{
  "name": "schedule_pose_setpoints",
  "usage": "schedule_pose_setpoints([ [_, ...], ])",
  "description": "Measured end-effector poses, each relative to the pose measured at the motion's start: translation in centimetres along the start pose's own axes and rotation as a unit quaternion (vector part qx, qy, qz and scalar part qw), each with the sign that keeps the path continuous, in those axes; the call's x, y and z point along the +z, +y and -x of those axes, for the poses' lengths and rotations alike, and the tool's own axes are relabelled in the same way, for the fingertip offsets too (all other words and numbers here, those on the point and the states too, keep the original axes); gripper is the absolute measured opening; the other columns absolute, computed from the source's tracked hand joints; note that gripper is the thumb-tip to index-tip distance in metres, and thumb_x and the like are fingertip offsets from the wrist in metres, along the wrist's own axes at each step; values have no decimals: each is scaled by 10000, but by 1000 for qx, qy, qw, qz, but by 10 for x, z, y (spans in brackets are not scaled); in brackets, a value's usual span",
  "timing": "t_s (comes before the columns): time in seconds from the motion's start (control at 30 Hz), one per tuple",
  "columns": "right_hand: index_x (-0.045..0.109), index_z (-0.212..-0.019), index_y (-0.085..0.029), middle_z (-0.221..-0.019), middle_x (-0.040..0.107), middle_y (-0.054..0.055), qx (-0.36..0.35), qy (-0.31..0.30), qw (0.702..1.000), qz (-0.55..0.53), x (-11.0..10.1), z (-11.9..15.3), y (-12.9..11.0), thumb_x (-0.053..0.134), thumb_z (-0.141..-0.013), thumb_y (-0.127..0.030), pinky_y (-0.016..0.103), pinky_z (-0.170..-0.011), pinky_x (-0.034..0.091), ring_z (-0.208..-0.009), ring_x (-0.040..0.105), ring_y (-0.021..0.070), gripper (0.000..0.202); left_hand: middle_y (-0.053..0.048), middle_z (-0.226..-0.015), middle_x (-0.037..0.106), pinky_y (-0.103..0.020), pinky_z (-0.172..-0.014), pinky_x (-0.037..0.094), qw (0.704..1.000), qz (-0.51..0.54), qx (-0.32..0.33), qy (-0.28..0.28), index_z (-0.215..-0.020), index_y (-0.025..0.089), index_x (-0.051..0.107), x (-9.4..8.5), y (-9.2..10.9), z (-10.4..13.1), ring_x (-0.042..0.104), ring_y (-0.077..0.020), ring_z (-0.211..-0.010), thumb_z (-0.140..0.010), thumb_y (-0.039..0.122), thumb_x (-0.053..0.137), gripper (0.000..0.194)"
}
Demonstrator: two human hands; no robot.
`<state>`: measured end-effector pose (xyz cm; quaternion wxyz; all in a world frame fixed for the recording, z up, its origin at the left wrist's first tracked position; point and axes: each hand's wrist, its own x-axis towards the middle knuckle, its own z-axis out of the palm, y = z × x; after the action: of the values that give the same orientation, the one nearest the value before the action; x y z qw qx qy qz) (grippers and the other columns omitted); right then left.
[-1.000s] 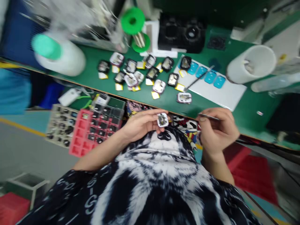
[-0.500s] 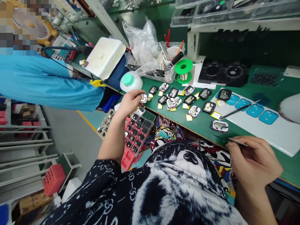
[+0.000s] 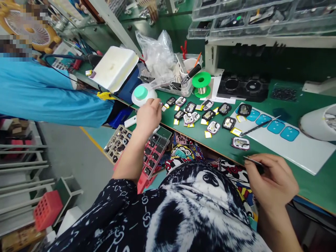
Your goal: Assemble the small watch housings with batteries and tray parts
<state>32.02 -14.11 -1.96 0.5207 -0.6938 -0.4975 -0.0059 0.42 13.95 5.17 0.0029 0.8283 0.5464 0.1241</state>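
While the right hand (image 3: 273, 178) pinches a slim metal tool (image 3: 253, 161) near a white-rimmed watch case (image 3: 240, 143) on the green bench (image 3: 319, 185), the left hand (image 3: 148, 117) curls beside the white bottle (image 3: 152, 93) (its grip is hidden; I cannot tell whether it holds anything).

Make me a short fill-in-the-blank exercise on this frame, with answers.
The right hand holds a slim tool pointing toward the picture's ____ edge.
The left hand is nearer the white bottle than the ____ hand is.
The wire spool has flanges coloured ____.
The flat rounded pieces on the white sheet are coloured ____.
Missing: left; right; green; blue.
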Motion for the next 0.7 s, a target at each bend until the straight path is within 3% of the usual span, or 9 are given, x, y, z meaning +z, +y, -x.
schedule_pose_setpoints([
  [0.07,788,-961,-320,-873,757,30,7,-12,1000,-10,-1,-1,-3,852,-880,-218,424,-599,536,-704,717,254,146,-179,-1164,786,-440,-932,576,991,116,64,21,-1221,141,781,1,34,26,744,-283,-1039,-1118,328,551,314],
  [0.13,790,-973,-338,-878,756,40,24,-35,998,-46,-4,1,-10,850,-879,-201,461,-630,560,-724,726,282,177,-113,-1106,802,-397,-945,599,947,285,147,-31,-1164,180,790,5,73,58,748,-229,-1014,-1098,392,646,264],
  [0.2,794,-995,-345,-914,755,55,51,-82,990,-99,-8,4,-18,841,-890,-186,486,-665,581,-779,739,304,196,-90,-1094,787,-348,-879,626,875,434,169,-131,-1254,189,778,12,110,89,743,-178,-899,-1038,433,761,327],
  [0.3,801,-1062,-329,-1017,749,71,52,-166,971,-163,-12,12,-28,813,-926,-169,471,-732,601,-887,750,299,210,-94,-1109,768,-308,-767,653,755,593,110,-257,-1354,196,755,23,150,119,739,-166,-827,-911,475,897,543],
  [0.4,793,-1134,-282,-1079,735,68,20,-216,958,-185,-14,16,-33,788,-962,-134,394,-783,599,-947,741,246,227,-121,-1141,756,-328,-793,660,691,651,71,-306,-1259,170,803,30,165,124,739,-196,-890,-875,398,918,461],
  [0.53,779,-1206,-254,-1096,750,49,22,-199,965,-168,-17,22,-44,750,-996,-89,311,-845,598,-983,741,184,268,-104,-1069,771,-294,-820,625,666,663,41,-339,-1116,152,841,28,168,126,734,-184,-911,-892,304,894,276],
  [0.7,732,-1303,-225,-1081,799,41,37,-163,971,-171,-19,31,-50,702,-1037,-185,309,-863,612,-955,754,173,271,-54,-1017,820,-253,-739,613,638,627,-52,-444,-1170,213,825,32,162,130,723,-135,-764,-952,312,875,245],
])
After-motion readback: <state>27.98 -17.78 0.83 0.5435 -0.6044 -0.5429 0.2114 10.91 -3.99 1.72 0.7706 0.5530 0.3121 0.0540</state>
